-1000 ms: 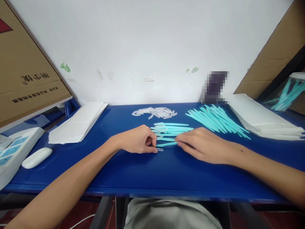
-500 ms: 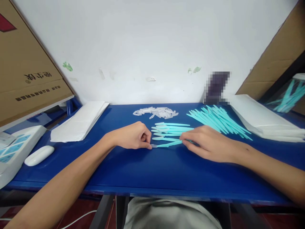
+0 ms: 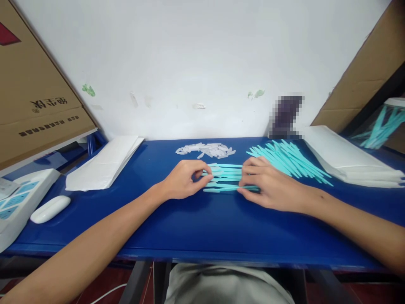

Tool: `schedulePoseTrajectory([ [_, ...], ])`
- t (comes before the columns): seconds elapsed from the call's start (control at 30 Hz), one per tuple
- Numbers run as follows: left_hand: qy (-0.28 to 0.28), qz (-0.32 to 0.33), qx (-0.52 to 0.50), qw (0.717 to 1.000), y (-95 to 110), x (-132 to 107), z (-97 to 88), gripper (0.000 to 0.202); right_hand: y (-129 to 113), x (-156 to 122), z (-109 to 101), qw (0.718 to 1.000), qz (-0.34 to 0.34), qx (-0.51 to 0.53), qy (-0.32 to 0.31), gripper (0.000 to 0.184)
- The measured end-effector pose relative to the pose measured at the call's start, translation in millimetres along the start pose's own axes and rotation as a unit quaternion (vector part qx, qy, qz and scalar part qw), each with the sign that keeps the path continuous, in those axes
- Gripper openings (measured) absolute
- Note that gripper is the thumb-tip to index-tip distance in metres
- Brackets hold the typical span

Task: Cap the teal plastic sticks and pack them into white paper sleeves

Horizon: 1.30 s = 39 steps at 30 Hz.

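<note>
A small row of teal plastic sticks (image 3: 225, 175) with capped tips lies on the blue table (image 3: 202, 228), between my two hands. My left hand (image 3: 185, 179) rests at the left ends of the row, fingers curled and pressed against the tips. My right hand (image 3: 267, 183) covers the right ends, its fingers closed round the nearest stick (image 3: 221, 189). Behind the row lies a heap of clear caps (image 3: 205, 149). A bigger pile of uncapped teal sticks (image 3: 289, 158) lies to the right rear.
White paper bags lie stacked at the left rear (image 3: 103, 162) and at the right (image 3: 344, 158). A white mouse-like device (image 3: 49, 208) and a white machine (image 3: 15, 202) sit at the far left. Cardboard boxes lean on both sides. A clear container of teal sticks (image 3: 382, 122) stands far right.
Both hands have moved away from me, carrying the capped stick up against the row. My left hand has shifted right onto the row's tips.
</note>
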<state>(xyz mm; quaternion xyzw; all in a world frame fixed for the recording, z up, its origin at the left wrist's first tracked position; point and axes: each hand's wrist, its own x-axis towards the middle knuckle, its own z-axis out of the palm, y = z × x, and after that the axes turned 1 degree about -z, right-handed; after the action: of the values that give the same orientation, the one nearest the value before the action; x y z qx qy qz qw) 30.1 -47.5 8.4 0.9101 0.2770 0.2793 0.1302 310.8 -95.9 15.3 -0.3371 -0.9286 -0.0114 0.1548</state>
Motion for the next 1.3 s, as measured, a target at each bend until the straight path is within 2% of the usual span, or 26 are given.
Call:
schedulePoseTrajectory([
  [0.07, 0.020, 0.004, 0.008, 1.000, -6, 0, 0.9, 0.030, 2, 0, 1, 1.000, 0.009, -0.007, 0.010, 0.036],
  [0.13, 0.010, 0.003, 0.008, 1.000, -9, 1, 0.9, 0.035, 3, 0, 0, 1.000, 0.019, -0.013, 0.021, 0.039],
  [0.23, 0.002, -0.011, 0.029, 1.000, -12, 3, 0.5, 0.031, 3, 1, -2, 0.999, 0.039, -0.009, 0.027, 0.046],
  [0.3, 0.006, -0.024, 0.065, 0.998, -12, 4, 0.4, 0.036, 2, 1, -4, 0.998, 0.067, 0.006, 0.011, 0.046],
  [0.4, 0.014, -0.039, 0.077, 0.996, -14, 5, 1.0, 0.053, 2, 1, -4, 0.992, 0.120, 0.032, -0.027, 0.035],
  [0.43, 0.013, -0.046, 0.065, 0.997, -15, 5, 1.4, 0.054, 2, 2, -3, 0.990, 0.127, 0.042, -0.037, 0.039],
  [0.57, 0.007, -0.093, 0.018, 0.995, -18, 3, 3.4, 0.049, 7, 8, -4, 0.988, 0.116, 0.074, -0.071, 0.081],
  [0.67, 0.022, -0.101, 0.004, 0.995, -17, 3, 2.7, 0.036, 11, 24, -10, 0.979, 0.140, 0.049, -0.142, 0.105],
  [0.73, 0.035, -0.081, 0.011, 0.996, -15, 3, 1.0, 0.031, 12, 39, -16, 0.968, 0.151, 0.024, -0.197, 0.109],
  [0.83, 0.046, -0.060, 0.039, 0.996, -15, 5, -1.7, 0.031, 11, 63, -23, 0.957, 0.133, 0.003, -0.258, 0.094],
  [0.97, 0.049, -0.061, 0.053, 0.996, -18, 5, -3.0, 0.032, -1, 86, -25, 0.943, 0.108, -0.015, -0.314, 0.040],
  [1.03, 0.051, -0.065, 0.056, 0.995, -19, 4, -3.0, 0.032, -10, 89, -23, 0.937, 0.110, -0.027, -0.331, 0.025],
  [1.1, 0.051, -0.067, 0.055, 0.995, -20, 4, -3.0, 0.032, -19, 87, -21, 0.937, 0.114, -0.047, -0.327, 0.027],
  [1.23, 0.060, -0.074, 0.046, 0.994, -21, 4, -3.4, 0.035, -28, 77, -13, 0.946, 0.086, -0.082, -0.302, 0.041],
  [1.3, 0.072, -0.082, 0.042, 0.993, -22, 4, -3.6, 0.036, -27, 71, -8, 0.952, 0.070, -0.091, -0.286, 0.038],
])
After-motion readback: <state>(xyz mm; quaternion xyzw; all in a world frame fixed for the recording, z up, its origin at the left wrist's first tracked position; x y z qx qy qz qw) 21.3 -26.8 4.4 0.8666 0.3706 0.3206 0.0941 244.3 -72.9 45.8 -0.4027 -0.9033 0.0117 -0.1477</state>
